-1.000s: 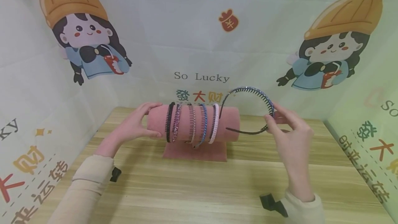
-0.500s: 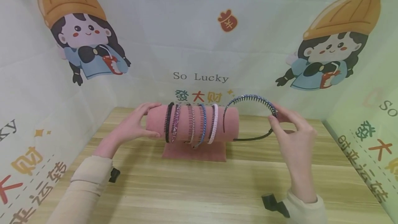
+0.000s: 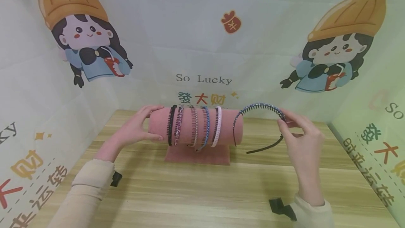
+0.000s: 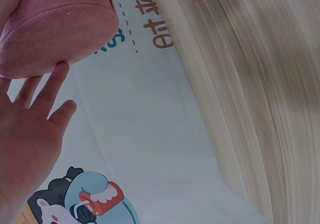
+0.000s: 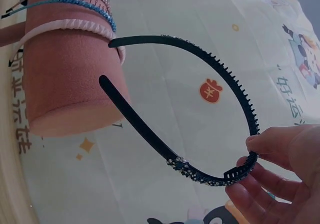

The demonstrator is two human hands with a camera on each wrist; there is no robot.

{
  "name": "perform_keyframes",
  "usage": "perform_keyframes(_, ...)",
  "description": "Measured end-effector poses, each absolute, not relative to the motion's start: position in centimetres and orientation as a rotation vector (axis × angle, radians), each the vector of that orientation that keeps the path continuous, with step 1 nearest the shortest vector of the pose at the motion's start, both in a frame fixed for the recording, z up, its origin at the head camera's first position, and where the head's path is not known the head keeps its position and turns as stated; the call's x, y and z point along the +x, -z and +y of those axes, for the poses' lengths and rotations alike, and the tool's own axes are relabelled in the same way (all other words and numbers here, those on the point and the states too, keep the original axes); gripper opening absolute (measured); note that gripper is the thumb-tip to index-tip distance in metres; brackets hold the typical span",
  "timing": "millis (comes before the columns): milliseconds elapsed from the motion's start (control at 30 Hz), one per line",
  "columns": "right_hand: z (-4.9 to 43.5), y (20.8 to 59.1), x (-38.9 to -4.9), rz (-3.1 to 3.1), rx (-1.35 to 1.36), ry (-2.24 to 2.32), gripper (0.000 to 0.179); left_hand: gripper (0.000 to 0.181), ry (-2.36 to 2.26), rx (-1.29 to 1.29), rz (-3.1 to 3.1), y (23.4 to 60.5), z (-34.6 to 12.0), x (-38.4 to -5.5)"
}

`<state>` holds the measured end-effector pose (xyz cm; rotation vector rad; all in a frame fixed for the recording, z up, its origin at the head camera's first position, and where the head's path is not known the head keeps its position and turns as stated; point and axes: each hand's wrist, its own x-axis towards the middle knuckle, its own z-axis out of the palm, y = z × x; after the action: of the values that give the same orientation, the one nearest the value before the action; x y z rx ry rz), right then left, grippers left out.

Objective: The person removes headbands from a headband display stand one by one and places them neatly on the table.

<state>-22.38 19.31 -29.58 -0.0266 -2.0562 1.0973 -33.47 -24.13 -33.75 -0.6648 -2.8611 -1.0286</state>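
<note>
A pink cylindrical display stand (image 3: 231,124) lies crosswise on a flat pink base (image 3: 199,156). Several headbands sit round it: black (image 3: 171,126), pink-purple glittery (image 3: 179,126), thin pinkish (image 3: 194,126), blue beaded (image 3: 207,127) and pale pink (image 3: 218,126). My left hand (image 3: 134,127) grips the stand's left end, thumb in front and fingers behind. My right hand (image 3: 302,143) pinches a dark toothed headband (image 3: 261,105) with blue-silver rhinestones at one side of its curve. Its open tips point left; one overlaps the stand's right end in the head view.
The stand is on a wood-grain table (image 3: 190,196). Printed cloth walls (image 3: 152,45) enclose the back and both sides. A black strap piece (image 3: 281,208) hangs at my right cuff, another (image 3: 116,178) by my left.
My right hand has lowered the rhinestone headband and moved it slightly to the right, turning its tips downward. My left hand and the stand stay almost still.
</note>
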Motion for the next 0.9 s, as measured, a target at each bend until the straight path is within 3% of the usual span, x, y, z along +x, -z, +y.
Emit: perform_keyframes(900,22.3,34.1,-26.0,-2.11,-0.145,-1.055,0.021,0.1,1.04,-0.685,-2.845,33.9,-24.2,-33.5)
